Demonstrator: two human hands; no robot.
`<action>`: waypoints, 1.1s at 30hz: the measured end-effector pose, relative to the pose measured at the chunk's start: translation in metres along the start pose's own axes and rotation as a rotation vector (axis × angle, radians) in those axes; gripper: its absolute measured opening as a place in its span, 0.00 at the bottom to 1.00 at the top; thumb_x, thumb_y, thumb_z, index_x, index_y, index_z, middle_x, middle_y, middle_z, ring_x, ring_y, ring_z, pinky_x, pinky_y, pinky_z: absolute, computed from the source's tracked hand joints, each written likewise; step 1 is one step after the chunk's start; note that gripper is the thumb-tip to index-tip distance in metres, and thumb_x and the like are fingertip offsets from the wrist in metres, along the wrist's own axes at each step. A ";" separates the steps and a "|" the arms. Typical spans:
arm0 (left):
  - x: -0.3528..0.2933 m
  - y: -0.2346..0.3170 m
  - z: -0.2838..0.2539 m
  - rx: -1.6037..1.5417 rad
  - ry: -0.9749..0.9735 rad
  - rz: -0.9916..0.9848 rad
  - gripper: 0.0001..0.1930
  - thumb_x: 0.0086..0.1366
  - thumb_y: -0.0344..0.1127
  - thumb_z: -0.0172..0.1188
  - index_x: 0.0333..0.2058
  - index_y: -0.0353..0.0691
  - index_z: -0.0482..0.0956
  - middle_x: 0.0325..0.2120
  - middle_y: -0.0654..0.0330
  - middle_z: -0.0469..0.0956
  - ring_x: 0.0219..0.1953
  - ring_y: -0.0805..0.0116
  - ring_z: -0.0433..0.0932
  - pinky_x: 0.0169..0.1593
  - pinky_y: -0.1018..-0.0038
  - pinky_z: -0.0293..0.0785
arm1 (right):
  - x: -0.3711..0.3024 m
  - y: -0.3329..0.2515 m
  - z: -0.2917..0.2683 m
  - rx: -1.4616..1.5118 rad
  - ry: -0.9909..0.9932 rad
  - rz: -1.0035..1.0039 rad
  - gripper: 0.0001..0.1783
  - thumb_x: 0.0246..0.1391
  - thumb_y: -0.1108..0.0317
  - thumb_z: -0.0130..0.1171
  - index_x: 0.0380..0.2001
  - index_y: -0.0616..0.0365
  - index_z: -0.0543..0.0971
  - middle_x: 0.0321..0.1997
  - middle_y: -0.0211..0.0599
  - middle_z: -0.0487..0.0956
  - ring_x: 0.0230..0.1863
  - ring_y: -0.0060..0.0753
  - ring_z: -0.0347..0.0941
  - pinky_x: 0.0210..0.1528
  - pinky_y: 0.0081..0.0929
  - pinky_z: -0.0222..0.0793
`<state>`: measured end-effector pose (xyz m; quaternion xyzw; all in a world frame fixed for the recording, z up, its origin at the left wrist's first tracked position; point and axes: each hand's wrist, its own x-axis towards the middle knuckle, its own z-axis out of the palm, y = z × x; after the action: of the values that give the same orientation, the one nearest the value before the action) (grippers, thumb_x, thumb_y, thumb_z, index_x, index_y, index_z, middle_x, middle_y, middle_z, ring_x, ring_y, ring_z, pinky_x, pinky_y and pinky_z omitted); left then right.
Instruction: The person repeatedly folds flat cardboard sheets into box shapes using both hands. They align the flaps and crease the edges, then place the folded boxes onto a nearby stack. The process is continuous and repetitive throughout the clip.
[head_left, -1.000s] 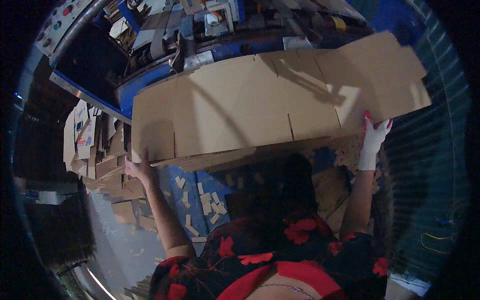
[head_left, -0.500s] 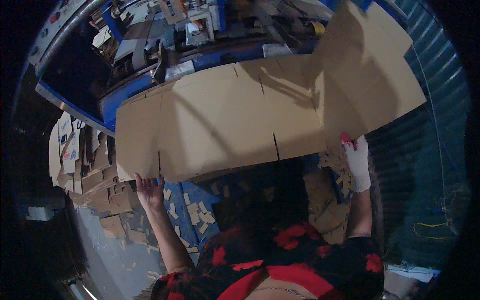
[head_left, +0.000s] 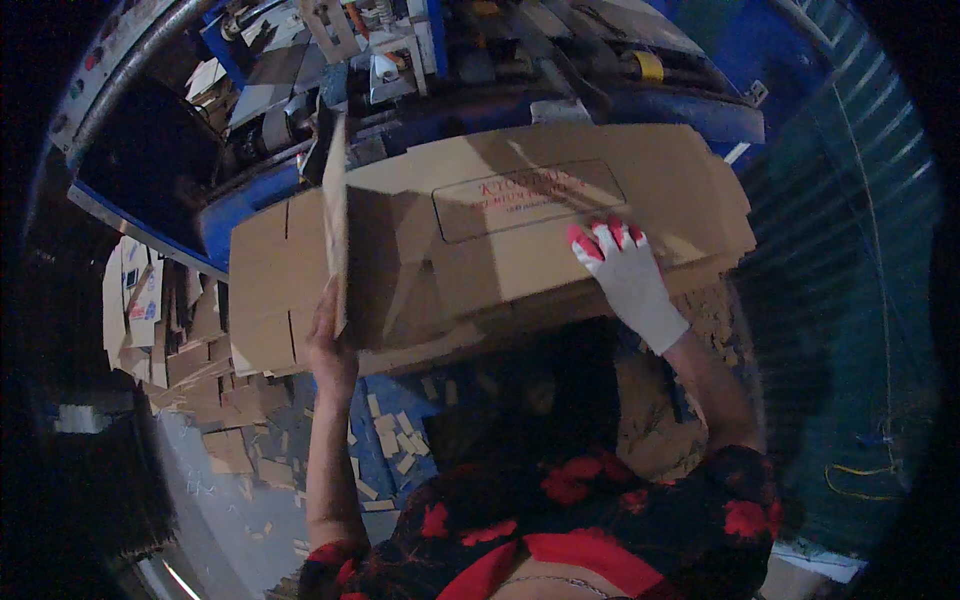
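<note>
A long slotted cardboard blank (head_left: 690, 190) lies crosswise in front of me, with printed red lettering inside a dark outline on its middle panel. At its left part a cardboard panel (head_left: 338, 200) stands raised, almost edge-on to the view. My bare left hand (head_left: 332, 345) grips the lower near edge of that raised panel, thumb side up. In a white glove with red fingertips, my right hand (head_left: 630, 285) rests on the printed panel near its front edge, fingers apart and holding nothing. More cardboard layers show beneath the front edge.
A blue machine (head_left: 680, 110) with rollers and metal parts stands behind the cardboard. Stacked flat cardboard (head_left: 140, 310) lies at the left. Small cardboard scraps (head_left: 395, 435) cover the floor below. A green corrugated wall (head_left: 830, 330) runs along the right side.
The large cardboard panel raised at the right has gone from there, and the printed face now shows. My left hand now grips an upright panel; my right hand moved left onto the print.
</note>
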<state>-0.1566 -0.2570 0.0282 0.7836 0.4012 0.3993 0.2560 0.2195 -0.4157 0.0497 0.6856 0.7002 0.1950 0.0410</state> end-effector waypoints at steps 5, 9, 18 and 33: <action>0.079 -0.028 0.043 0.294 0.022 0.252 0.28 0.56 0.23 0.57 0.57 0.38 0.67 0.54 0.47 0.70 0.56 0.49 0.69 0.57 0.63 0.68 | 0.077 0.028 0.036 0.006 -0.075 0.049 0.30 0.51 0.69 0.49 0.61 0.40 0.65 0.58 0.46 0.68 0.55 0.56 0.67 0.60 0.52 0.58; 0.132 -0.066 0.064 0.399 0.004 0.330 0.24 0.57 0.26 0.54 0.55 0.39 0.69 0.53 0.48 0.70 0.57 0.47 0.68 0.58 0.60 0.66 | 0.133 0.040 0.042 0.034 -0.117 0.065 0.30 0.53 0.68 0.50 0.61 0.41 0.64 0.58 0.46 0.68 0.57 0.56 0.66 0.60 0.52 0.58; 0.282 -0.107 0.114 0.793 0.088 0.095 0.27 0.54 0.29 0.54 0.55 0.40 0.64 0.51 0.50 0.69 0.52 0.46 0.69 0.50 0.60 0.70 | 0.285 0.118 0.106 -0.023 0.067 0.133 0.21 0.52 0.67 0.52 0.51 0.50 0.74 0.39 0.44 0.77 0.39 0.44 0.76 0.39 0.38 0.73; -0.053 -0.199 -0.154 0.937 -0.102 -0.518 0.30 0.56 0.56 0.59 0.52 0.43 0.73 0.48 0.49 0.74 0.51 0.51 0.72 0.52 0.60 0.69 | -0.071 0.051 0.014 0.230 -0.008 0.420 0.38 0.47 0.50 0.61 0.57 0.61 0.65 0.61 0.50 0.65 0.65 0.53 0.55 0.67 0.50 0.42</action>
<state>-0.3879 -0.1797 -0.0536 0.7077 0.7036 0.0626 -0.0115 0.2762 -0.4831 0.0389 0.8171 0.5597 0.1155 -0.0758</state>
